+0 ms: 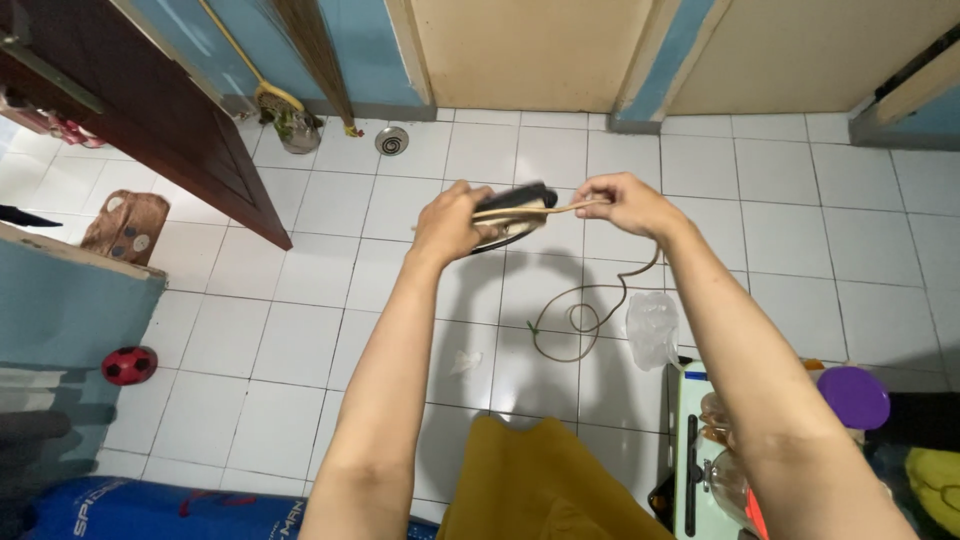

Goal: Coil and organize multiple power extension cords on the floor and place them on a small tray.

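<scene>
White tiled floor point(300, 340) fills most of the frame, w/ blue-and-beige walls point(520, 50) across the top. Dark brown door point(170, 120) slants in from upper left. Blue mat point(150, 510) lies along the bottom left edge, and a mustard cloth point(540, 480) sits bottom centre, between the forearms. Both arms reach up from the bottom edge to the centre of the frame. Left hand point(448, 222) is closed round a dark iron point(515, 212), held up over the floor, centre frame, approx level. Right hand point(625, 205) is just right of the iron, fingers pinched shut on the tan cord point(540, 210), which runs taut from the left hand across the iron to the right hand. Rest of the cord drops below the right hand and ends in a loose coil point(575, 325) on the tiles, centre-right. Clear plastic bag point(652, 328) lies just beside the coil, to its right. Lower right: pale green board point(690, 450) w/ a purple lid point(853, 397) near it. Left edge: brown bag point(125, 225) mid-height, red-and-black ball point(129, 365) lower down. Upper left by the wall: broom point(310, 50), a yellow-handled brush point(270, 95), and a round floor drain point(391, 141). Small white scrap point(465, 362) on the tiles, below centre.
</scene>
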